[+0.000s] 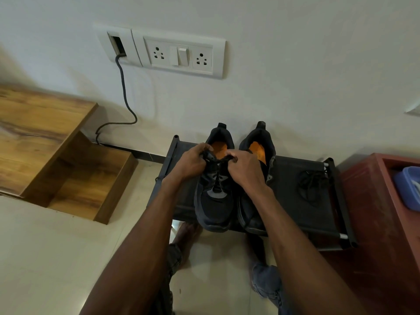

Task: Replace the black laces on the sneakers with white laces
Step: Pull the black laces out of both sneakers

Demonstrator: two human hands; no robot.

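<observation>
I read this as a home, likely an entry corner: low black shoe rack [302, 178] on a pale tiled floor [56, 246], plain painted wall [295, 64] with a socket-and-switch plate [179, 54], cable [123, 92] plugged in, wooden shelf unit [45, 137] left, red cabinet [375, 212] right.

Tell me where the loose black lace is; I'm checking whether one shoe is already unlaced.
In the head view, the loose black lace lies coiled on the black rack's fabric top, right of the right sneaker, apart from both hands.
</observation>
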